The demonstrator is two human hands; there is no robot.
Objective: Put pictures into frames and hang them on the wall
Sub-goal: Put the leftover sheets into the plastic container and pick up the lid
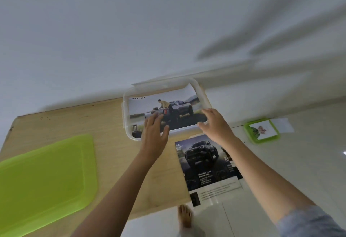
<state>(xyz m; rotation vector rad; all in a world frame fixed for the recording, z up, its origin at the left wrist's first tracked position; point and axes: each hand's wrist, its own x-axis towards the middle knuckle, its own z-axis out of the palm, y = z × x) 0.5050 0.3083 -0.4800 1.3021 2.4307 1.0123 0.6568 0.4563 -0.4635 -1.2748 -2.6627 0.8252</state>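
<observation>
Head view: left hand [154, 131], right hand [215, 124] flat on picture [164, 109].

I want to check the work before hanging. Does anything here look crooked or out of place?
Yes. The truck picture does not lie flat in the clear plastic frame: its top right corner curls up over the rim. The left hand and right hand are on its lower edge. The dark truck brochure hangs partly off the wooden board.

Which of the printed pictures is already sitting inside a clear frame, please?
The pickup-truck picture marked "SMART CAR", lying in the clear frame under both hands. The dark truck poster lies loose; the small flower picture sits in a green frame.
</observation>
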